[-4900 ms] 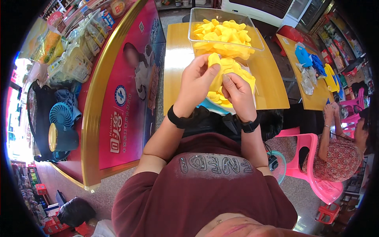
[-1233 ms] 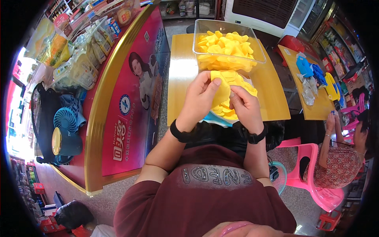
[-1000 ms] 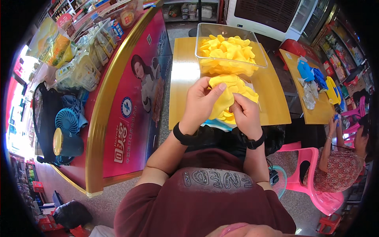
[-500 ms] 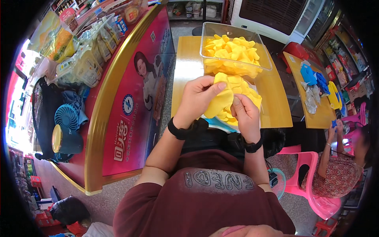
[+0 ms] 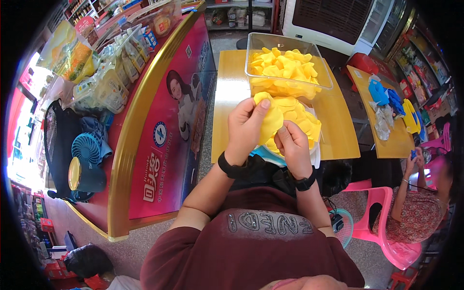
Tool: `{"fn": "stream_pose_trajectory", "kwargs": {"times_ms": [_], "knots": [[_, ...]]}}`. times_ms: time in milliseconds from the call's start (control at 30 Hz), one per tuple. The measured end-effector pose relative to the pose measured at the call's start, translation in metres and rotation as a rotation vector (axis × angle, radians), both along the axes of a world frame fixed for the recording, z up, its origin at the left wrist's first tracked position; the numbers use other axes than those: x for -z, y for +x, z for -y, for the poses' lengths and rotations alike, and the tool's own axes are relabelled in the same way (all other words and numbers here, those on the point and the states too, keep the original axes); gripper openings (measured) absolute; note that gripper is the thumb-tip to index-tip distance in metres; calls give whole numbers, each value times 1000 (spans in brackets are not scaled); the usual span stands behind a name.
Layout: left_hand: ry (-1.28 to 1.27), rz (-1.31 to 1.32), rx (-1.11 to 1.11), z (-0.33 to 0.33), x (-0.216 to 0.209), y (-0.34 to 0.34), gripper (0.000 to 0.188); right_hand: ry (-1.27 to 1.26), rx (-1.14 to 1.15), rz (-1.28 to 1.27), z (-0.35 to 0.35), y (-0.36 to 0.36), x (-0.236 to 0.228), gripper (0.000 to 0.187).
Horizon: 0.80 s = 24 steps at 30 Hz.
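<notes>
A soft, flat yellow petal-like piece [image 5: 271, 118], fabric or foam by its look, is held up between my two hands. My left hand [image 5: 244, 128] pinches it near its upper left edge, thumb laid on its face. At its lower right edge, my right hand [image 5: 296, 149] is closed with thumb and fingertips pressed together on it. Right behind my hands lies a heap of similar yellow pieces [image 5: 300, 120] in a shallow pale container, partly hidden by the hands. Beyond it stands a clear plastic bin [image 5: 280, 39] filled with more yellow pieces.
Everything rests on a wooden table [image 5: 340, 130]. A red counter [image 5: 159, 145] with gold trim, loaded with packages, runs along my left. To the right are another table [image 5: 386, 140] with blue and yellow pieces, a pink chair [image 5: 382, 232] and a seated person [image 5: 418, 212].
My view has shifted slightly. The yellow piece stands more upright and looks narrower, and my fingers have changed their hold a little; both hands still grip it.
</notes>
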<state>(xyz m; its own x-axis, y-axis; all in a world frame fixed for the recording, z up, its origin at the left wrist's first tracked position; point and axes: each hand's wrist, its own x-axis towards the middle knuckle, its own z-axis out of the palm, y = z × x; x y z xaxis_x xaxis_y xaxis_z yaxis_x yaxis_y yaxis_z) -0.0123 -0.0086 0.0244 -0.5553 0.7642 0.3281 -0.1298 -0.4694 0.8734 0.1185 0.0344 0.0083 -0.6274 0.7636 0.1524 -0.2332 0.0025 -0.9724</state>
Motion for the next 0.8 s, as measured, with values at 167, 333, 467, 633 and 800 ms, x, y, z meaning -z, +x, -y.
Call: {"fn": "stream_pose_trajectory", "kwargs": {"times_ms": [167, 333, 467, 633, 800], "knots": [[6, -15, 9, -3, 9, 7, 19, -47, -37, -13, -1, 3, 1, 22], [-13, 72, 97, -1, 3, 2, 18, 75, -1, 61, -9, 12, -12, 20], [-96, 85, 139, 1, -5, 1, 21, 214, 28, 172, -20, 21, -12, 19], [-109, 24, 152, -1, 2, 4, 21, 161, 88, 48, -12, 12, -4, 19], [-103, 98, 126, 1, -5, -3, 20, 248, 54, 160, -19, 16, -4, 18]]}}
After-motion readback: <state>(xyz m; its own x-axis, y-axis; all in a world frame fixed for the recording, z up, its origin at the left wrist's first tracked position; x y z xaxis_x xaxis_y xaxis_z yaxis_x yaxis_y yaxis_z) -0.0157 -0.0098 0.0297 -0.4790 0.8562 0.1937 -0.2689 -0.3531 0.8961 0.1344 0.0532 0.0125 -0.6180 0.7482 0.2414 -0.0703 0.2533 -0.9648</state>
